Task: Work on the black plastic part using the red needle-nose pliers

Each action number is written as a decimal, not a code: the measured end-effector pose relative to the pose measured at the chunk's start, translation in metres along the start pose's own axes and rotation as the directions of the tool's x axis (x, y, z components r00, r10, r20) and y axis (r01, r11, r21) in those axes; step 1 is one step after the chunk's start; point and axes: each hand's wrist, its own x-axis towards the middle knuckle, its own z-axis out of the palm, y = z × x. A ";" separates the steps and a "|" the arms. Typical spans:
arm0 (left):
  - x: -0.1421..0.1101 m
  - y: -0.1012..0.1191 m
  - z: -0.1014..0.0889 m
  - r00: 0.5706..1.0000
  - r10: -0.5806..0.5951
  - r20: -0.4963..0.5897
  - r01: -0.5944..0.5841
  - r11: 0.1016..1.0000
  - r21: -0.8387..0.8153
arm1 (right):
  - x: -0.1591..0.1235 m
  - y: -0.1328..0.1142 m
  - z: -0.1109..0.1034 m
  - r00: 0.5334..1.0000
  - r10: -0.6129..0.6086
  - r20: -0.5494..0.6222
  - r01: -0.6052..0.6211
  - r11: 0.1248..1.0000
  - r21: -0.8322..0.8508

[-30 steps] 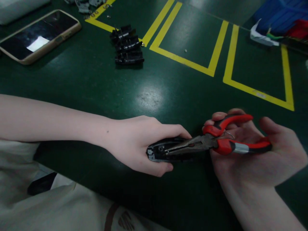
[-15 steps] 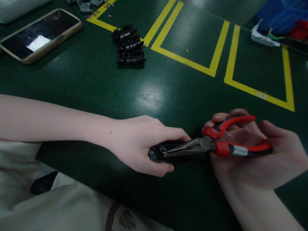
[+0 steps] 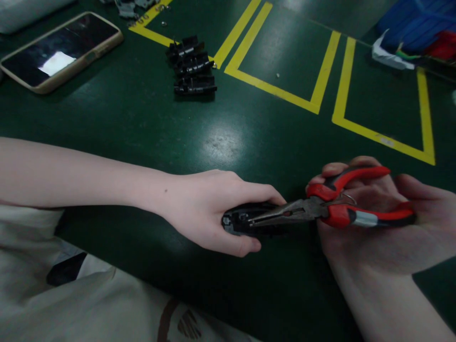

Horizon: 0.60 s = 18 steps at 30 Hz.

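My left hand [image 3: 217,209] grips a black plastic part [image 3: 235,221] on the table, thumb on the near side and forefinger along the far side. Much of the part is hidden by the hand and the tool over it. In my right hand [image 3: 374,242], palm up, lie red-and-black needle-nose pliers [image 3: 337,216], with the fingers curled around the handles. The handles are spread, and the long jaws point left over the black part, tips close to its small metal-looking detail. Whether the tips touch it I cannot tell.
Several black plastic parts [image 3: 194,66] lie in a row beyond my left hand. A phone [image 3: 64,52] rests at the far left. Yellow tape [image 3: 270,88] marks boxes on the green table [image 3: 142,118]. Grey pieces [image 3: 130,7] and small rings lie at the back; a blue bin [image 3: 413,23] stands at back right.
The pliers and my right hand have shifted slightly right and up, the jaw tips drawing back a little along the black part. My left hand keeps its hold.
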 end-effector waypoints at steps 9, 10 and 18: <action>-0.001 -0.003 0.000 0.999 0.029 -0.016 -0.028 0.999 0.041 | -0.001 0.002 0.000 1.000 0.006 0.026 -0.006 1.000 0.018; -0.001 -0.003 0.000 0.999 0.030 -0.015 -0.029 0.999 0.046 | -0.002 0.003 0.000 1.000 0.006 0.028 -0.006 1.000 0.018; -0.001 -0.002 0.000 1.000 0.023 -0.003 -0.022 0.999 0.028 | -0.002 0.002 0.001 1.000 -0.021 -0.002 0.021 1.000 -0.011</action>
